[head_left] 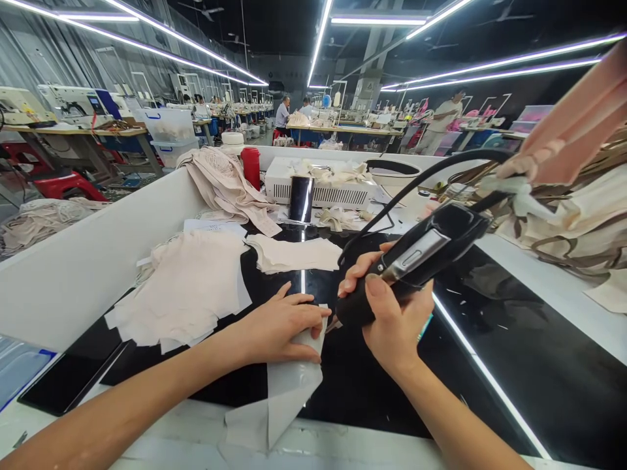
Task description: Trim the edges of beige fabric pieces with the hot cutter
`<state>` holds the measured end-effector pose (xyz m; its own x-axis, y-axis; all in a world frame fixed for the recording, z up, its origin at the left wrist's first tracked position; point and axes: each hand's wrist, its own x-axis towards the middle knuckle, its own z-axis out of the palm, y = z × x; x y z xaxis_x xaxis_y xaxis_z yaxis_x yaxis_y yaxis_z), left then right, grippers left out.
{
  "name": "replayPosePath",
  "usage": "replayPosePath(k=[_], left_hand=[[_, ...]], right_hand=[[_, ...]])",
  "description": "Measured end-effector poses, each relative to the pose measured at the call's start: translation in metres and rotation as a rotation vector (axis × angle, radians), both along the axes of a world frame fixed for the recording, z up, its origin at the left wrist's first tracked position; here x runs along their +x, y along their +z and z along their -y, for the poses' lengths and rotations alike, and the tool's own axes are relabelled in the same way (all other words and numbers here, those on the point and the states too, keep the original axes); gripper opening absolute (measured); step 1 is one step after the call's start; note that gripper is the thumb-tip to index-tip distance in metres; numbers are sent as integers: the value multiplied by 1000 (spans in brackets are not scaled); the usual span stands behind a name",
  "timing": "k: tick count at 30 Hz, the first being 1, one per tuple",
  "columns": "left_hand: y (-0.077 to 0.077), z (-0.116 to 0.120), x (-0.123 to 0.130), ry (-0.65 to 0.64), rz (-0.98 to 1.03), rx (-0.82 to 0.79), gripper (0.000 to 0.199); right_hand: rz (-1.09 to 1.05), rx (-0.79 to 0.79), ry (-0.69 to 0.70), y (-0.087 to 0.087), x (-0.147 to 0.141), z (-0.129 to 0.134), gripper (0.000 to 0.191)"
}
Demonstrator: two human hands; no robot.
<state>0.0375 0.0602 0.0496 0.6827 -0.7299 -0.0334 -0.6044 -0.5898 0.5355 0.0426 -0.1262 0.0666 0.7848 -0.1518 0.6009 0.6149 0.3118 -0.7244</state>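
Observation:
My left hand [287, 323] rests on a pale fabric piece [294, 388] on the glossy black surface, fingers spread and pointing right, the thumb near the cloth's edge. My right hand [392, 313] is wrapped round a black handheld tool [421, 258] with a metal plate and a thick cable. The tool's lower end is close to my left fingertips; its tip is partly hidden. To the left lies a pile of pale cut fabric [191, 287], and beyond my left hand lies a smaller stack of pieces [294, 254].
At the back stand a phone [300, 199], a white vented box [323, 183], a red cup [251, 168] and a round container [392, 173]. Draped fabric [220, 183] lies back left. More cloth [582, 215] is piled right. A white wall [98, 261] edges the left.

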Motion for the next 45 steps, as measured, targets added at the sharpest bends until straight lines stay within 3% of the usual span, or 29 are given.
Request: replayPosePath(k=[27,45], left_hand=[[0,0,1,7,-12,-12,31],[3,-2,3,-17,-27,5,30]], right_hand=[[-32,-22,-44,1,-3,-1,33],[-62,38,75,2,-24,-3,34]])
